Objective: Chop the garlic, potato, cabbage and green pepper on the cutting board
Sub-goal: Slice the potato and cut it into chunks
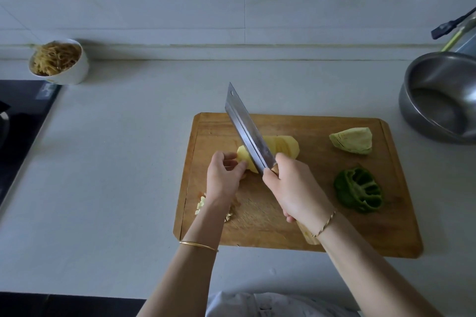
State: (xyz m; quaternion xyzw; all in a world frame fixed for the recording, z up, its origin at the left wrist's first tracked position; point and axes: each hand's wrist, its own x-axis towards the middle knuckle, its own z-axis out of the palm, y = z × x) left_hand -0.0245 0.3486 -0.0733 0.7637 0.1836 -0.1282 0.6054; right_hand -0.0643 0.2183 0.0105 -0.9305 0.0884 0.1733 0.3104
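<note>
On the wooden cutting board [322, 229] lies a peeled yellow potato [283, 145], partly cut into slices that lean to the right. My right hand [293, 188] grips the wooden handle of a cleaver [244, 131], whose blade rests across the potato. My left hand [224, 175] holds the uncut left end of the potato with curled fingers. Chopped garlic [202, 203] lies at the board's left edge, partly hidden by my left wrist. A cabbage wedge [354, 140] sits at the board's far right. A green pepper half [359, 190], cut side up, lies below it.
A white bowl of shredded food [59, 62] stands at the back left by the wall. The black stove top [20, 126] fills the left edge. A steel bowl [440, 98] sits at the right, with a dark utensil [453, 24] behind it.
</note>
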